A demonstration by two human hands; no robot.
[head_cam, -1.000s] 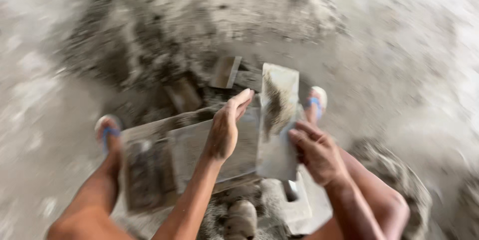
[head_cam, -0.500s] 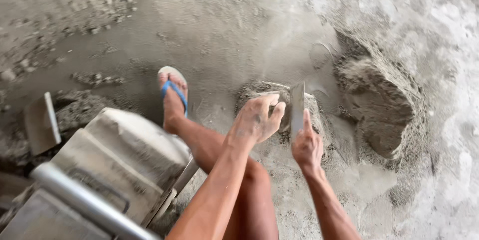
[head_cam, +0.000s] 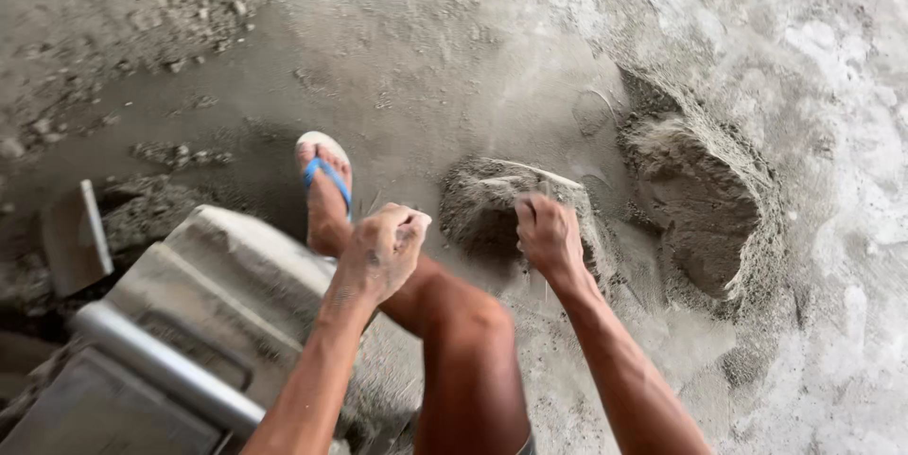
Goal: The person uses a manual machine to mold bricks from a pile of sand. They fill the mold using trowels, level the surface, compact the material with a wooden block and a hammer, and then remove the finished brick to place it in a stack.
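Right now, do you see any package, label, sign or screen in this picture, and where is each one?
None is in view.
Only the left hand, a closed fist above the knee, and the right hand on a small grey sand mound on the sandy floor.
A grey metal mould stands at lower left; any marking on it cannot be told.

Left hand (head_cam: 383, 249) loosely fisted (fingers curled in), right hand (head_cam: 547, 233) knuckles-up, both forearms outstretched
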